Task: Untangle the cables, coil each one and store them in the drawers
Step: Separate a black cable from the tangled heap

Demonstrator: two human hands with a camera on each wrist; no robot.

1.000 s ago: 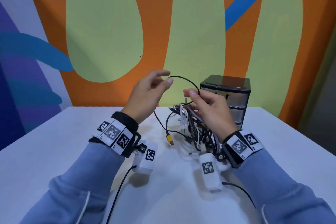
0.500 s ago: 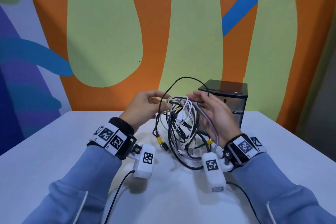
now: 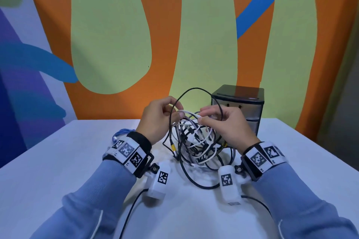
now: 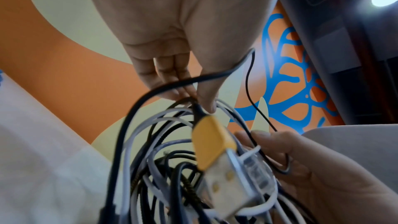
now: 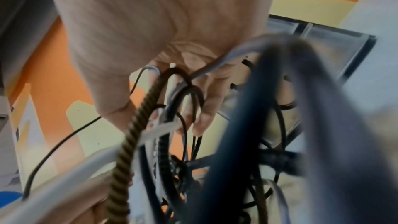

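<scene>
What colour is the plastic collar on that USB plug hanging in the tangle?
Yellow. The USB plug's collar shows best in the left wrist view.

Cable tangle [image 3: 196,141]: mostly smooth rubbery/plastic jackets, black & white, slight sheen; one black-and-tan cable [image 5: 127,144] has rough braided cloth sheath. USB plug [image 4: 224,176] w/ glossy yellow plastic boot, shiny metal shell. Drawer unit [image 3: 240,103]: glossy black plastic top, translucent grey plastic fronts. Table [image 3: 58,161] matt white, smooth. Sleeves [image 3: 93,196] soft blue cloth. Wall [image 3: 116,35] matt paint.
</scene>
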